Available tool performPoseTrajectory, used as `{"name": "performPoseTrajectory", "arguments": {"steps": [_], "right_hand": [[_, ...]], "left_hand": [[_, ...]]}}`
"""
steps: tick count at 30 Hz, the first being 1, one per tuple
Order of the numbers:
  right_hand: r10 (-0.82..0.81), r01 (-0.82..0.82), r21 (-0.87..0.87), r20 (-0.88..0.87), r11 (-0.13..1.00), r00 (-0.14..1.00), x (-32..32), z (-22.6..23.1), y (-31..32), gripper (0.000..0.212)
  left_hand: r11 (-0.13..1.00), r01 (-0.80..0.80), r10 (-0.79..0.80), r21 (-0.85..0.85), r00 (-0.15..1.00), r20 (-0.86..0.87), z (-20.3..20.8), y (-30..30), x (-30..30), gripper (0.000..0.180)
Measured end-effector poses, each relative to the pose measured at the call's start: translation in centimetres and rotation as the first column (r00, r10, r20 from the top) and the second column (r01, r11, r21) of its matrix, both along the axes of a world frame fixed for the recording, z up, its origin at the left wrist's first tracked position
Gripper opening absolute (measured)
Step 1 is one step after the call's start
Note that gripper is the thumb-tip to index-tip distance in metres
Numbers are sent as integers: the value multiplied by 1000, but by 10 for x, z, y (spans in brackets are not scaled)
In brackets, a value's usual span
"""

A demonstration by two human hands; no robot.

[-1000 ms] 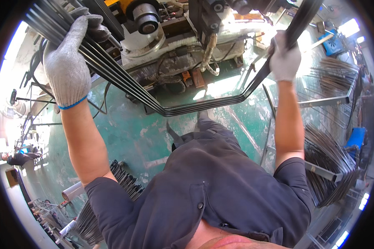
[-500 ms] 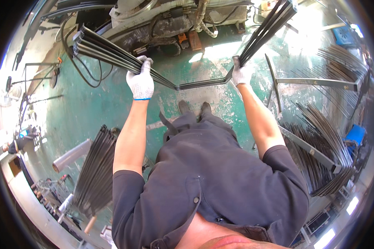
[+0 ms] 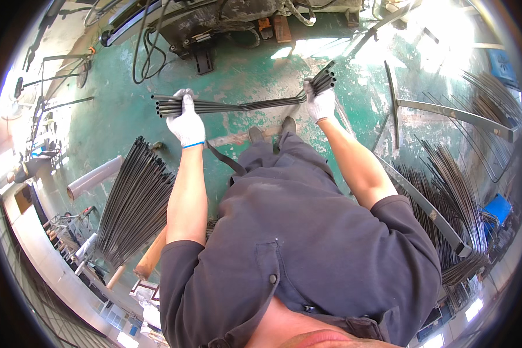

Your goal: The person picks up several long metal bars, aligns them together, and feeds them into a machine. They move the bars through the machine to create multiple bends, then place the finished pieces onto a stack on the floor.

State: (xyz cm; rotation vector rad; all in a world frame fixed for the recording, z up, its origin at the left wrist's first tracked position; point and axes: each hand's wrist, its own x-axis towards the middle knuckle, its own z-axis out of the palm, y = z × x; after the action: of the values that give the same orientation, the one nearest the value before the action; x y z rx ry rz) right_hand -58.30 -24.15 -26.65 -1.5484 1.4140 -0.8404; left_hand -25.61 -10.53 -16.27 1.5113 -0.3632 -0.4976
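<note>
Two gloved hands held one bundle of bent steel rods (image 3: 243,105) above the green floor (image 3: 127,127): left hand (image 3: 187,120) and right hand (image 3: 320,103) each had a closed grip near an end. It looked heavy, stiff, maybe slippery.

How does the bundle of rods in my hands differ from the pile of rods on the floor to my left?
The held bundle is few rods, bent up at both ends, gripped by the left hand and right hand above the green floor. The floor pile holds many more rods, lying straight and fanned out, untouched. Both are thin, dark metal rods.
</note>
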Motion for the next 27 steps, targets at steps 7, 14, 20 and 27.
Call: {"name": "performPoseTrajectory", "arguments": {"steps": [7,14,20,27], "right_hand": [[-121,119,-161,-4,980,993,-3,50,34,20],[-121,138,-276,76,951,990,-2,128,37,25],[-145,161,-318,74,934,987,-8,133,46,26],[-138,79,-331,-160,940,977,-15,142,58,29]], "left_hand": [[991,108,-120,80,978,171,-2,46,-17,20],[985,149,-162,92,974,159,0,61,-12,21],[986,165,-162,-18,980,113,22,59,-18,23],[986,161,-157,-35,983,97,9,62,-11,22]]}}
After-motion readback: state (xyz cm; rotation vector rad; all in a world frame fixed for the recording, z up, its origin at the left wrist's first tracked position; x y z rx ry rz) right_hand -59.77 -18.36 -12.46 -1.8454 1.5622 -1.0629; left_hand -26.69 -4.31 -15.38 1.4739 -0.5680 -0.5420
